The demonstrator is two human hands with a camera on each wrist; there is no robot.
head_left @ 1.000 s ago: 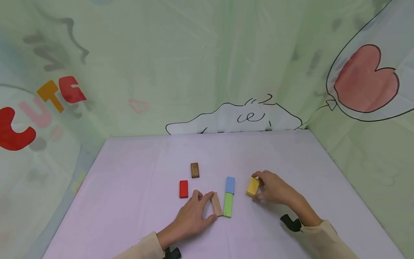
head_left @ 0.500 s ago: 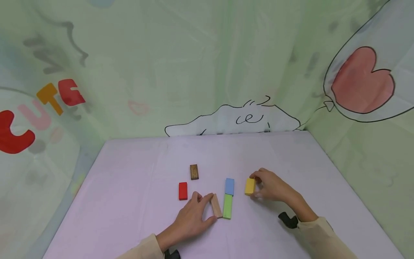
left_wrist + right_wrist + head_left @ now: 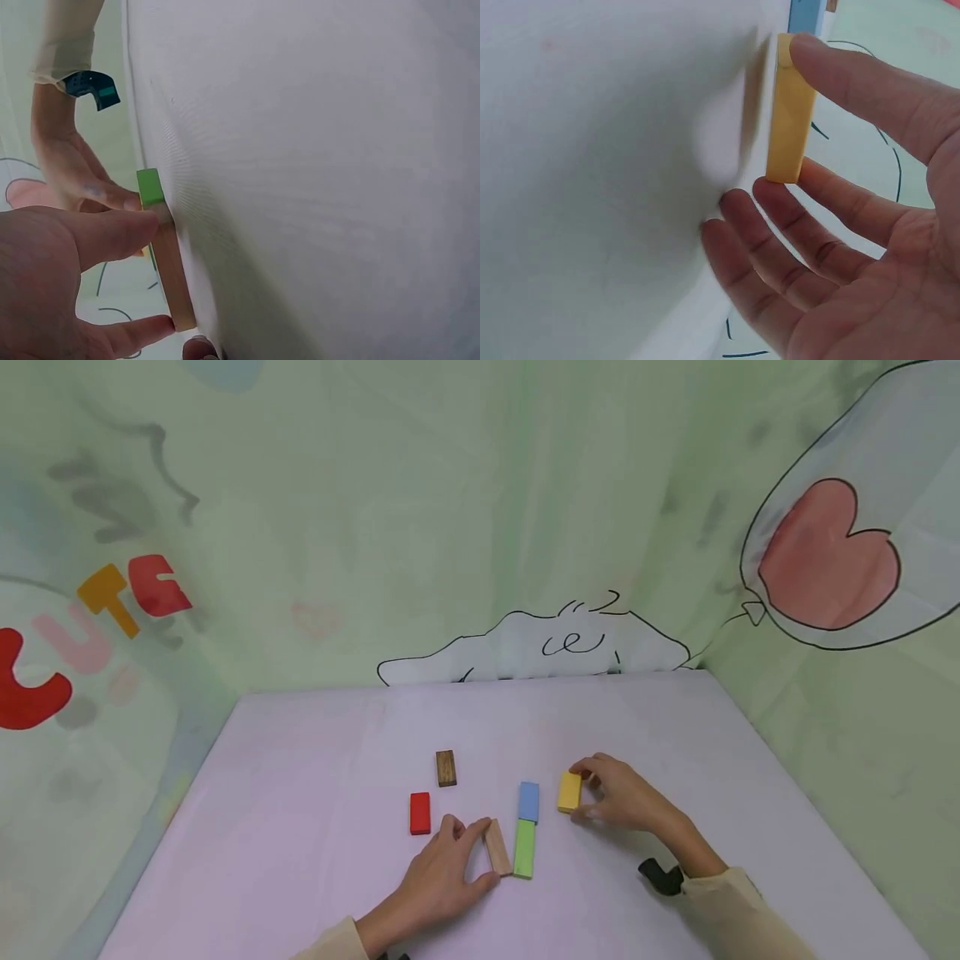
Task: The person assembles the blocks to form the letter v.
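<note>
My left hand (image 3: 442, 872) pinches a plain wooden block (image 3: 497, 848) lengthwise between thumb and fingertip; the left wrist view shows the thumb at one end of this block (image 3: 174, 277) and a fingertip at the other. Its near end is right beside a green block (image 3: 524, 852), which lies end to end with a blue block (image 3: 528, 802). To the right of the blue one, my right hand (image 3: 618, 793) holds a yellow block (image 3: 569, 792) by its two ends. In the right wrist view the thumb is on top of the yellow block (image 3: 789, 120), fingertips under its lower end.
A red block (image 3: 420, 813) lies left of the wooden one, and a dark brown block (image 3: 446, 768) farther back. All are on a pale tabletop (image 3: 300, 827). A printed green curtain (image 3: 375, 527) rises behind and at both sides.
My right hand has brought the yellow block leftward, closer to the blue one, and turned it nearly parallel to it. The left hand keeps its hold on the wooden block. The head view has tilted slightly.
</note>
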